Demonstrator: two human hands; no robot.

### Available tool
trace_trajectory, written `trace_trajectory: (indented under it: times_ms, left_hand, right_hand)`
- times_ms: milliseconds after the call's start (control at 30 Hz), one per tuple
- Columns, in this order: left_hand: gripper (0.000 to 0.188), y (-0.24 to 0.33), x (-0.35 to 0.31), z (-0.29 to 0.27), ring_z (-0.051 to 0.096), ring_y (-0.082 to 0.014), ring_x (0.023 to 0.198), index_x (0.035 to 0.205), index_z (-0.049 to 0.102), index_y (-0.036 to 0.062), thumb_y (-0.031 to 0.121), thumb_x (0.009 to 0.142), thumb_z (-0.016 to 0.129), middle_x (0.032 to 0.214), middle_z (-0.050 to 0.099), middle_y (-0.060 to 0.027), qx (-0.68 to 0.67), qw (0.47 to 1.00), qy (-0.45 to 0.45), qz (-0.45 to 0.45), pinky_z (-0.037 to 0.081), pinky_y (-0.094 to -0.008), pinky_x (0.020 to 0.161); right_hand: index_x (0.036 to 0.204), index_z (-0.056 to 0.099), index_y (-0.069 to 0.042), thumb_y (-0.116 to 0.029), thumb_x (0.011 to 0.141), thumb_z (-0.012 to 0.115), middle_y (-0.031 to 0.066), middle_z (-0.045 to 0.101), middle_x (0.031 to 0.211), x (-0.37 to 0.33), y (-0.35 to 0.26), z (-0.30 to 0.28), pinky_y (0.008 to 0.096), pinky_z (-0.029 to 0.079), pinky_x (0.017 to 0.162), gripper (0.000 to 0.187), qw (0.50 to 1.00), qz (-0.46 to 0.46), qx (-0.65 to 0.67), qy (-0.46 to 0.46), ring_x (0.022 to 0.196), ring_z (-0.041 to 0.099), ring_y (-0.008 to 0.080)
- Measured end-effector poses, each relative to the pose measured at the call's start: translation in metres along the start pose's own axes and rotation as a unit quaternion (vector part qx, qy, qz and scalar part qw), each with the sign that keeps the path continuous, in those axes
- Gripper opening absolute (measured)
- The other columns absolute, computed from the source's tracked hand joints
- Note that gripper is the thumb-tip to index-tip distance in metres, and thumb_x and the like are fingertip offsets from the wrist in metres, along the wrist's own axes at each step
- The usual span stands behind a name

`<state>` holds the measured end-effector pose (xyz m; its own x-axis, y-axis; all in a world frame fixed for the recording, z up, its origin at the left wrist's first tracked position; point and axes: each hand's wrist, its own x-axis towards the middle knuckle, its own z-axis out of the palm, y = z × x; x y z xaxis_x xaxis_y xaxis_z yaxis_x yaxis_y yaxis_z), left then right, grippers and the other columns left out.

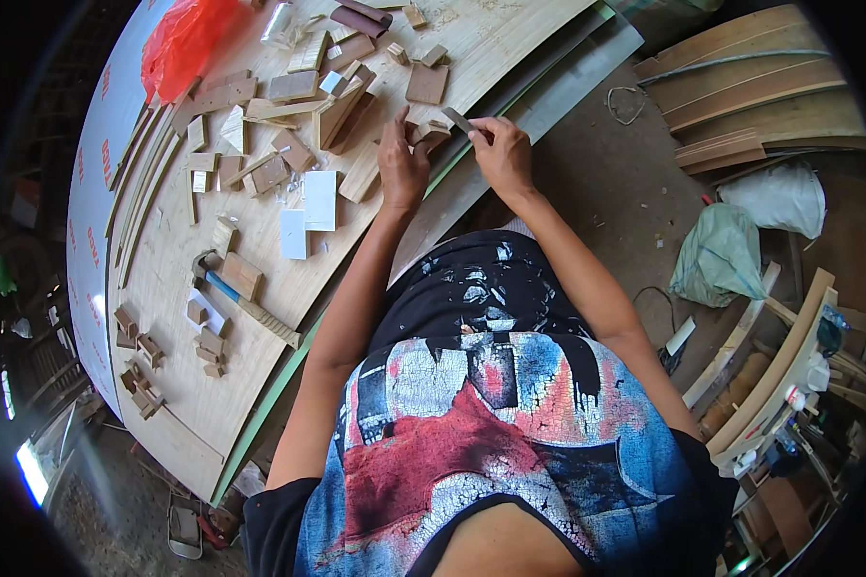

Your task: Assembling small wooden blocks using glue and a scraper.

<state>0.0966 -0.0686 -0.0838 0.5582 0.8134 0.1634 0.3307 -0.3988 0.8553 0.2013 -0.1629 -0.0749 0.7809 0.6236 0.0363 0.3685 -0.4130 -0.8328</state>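
Observation:
At the near edge of the wooden work table [260, 356], my left hand [402, 165] is closed on a small wooden block [431, 131]. Just right of it, my right hand [502, 156] pinches a thin grey-brown strip [458, 120] between thumb and fingers; its material is unclear. The strip's tip is close to the block, and I cannot tell whether they touch. A flat brown wooden square [426, 84] lies beyond my hands. To the left of my left hand rests a pale wood block [360, 173].
Many wood offcuts [292, 87] cover the table, along with white cards [320, 200], a hammer [245, 300], small brown joined pieces [142, 392], long thin strips [147, 202] and a red plastic bag [188, 43]. Sacks [722, 255] and curved boards [751, 82] lie on the right.

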Motion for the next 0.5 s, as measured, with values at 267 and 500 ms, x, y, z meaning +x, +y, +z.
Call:
trace_trajectory:
  times_ms: [267, 500]
  left_hand:
    - [0.026, 0.001, 0.001, -0.003, 0.055, -0.0256, 0.071, 0.09, 0.06, 0.0032, -0.001, 0.064, 0.063, 0.08, 0.055, -0.0118, 0.046, 0.993, 0.049, 0.101, 0.044, -0.032, 0.062]
    - [0.02, -0.008, 0.0, -0.001, 0.054, -0.0275, 0.071, 0.087, 0.059, 0.0043, 0.003, 0.067, 0.061, 0.079, 0.054, -0.0118, 0.135, 0.98, 0.052, 0.138, 0.044, -0.0342, 0.061]
  right_hand:
    - [0.074, 0.061, -0.01, -0.01, 0.068, 0.059, 0.0062, 0.053, 0.07, 0.001, -0.009, 0.003, 0.0368, 0.039, 0.063, 0.007, 0.978, -0.158, -0.123, 0.05, 0.07, 0.053, 0.0249]
    - [0.078, 0.059, -0.005, -0.008, 0.07, 0.055, 0.0088, 0.053, 0.071, -0.004, -0.003, 0.014, 0.0373, 0.038, 0.063, 0.009, 0.973, -0.183, -0.143, 0.002, 0.07, 0.053, 0.0262]
